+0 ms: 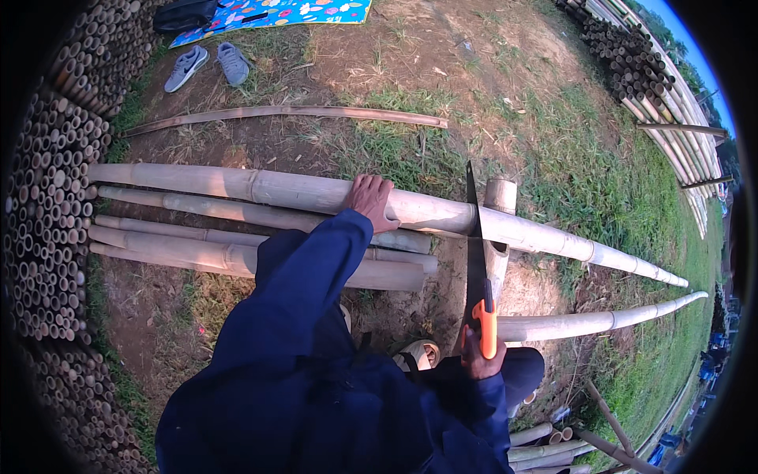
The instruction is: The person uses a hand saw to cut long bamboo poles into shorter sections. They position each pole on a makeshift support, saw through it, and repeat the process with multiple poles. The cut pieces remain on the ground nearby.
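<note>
A long pale bamboo pole (296, 189) lies crosswise in front of me, its right part resting over a short upright-set bamboo piece (500, 196). My left hand (369, 204) is wrapped over the top of the pole near its middle, gripping it. In my right hand (482, 357) is the orange-and-black handle of a handsaw (477, 265). The saw's dark blade crosses the pole just left of the bamboo support, its tip pointing away from me. Whether the teeth have cut into the pole cannot be made out.
Several more bamboo poles (205, 249) lie nearer me at left, and another pole (568, 325) at right. Stacked bamboo (55, 197) stands along the left edge. A split bamboo strip (292, 112), grey shoes (233, 63) and a flowered blue mat (292, 11) lie beyond.
</note>
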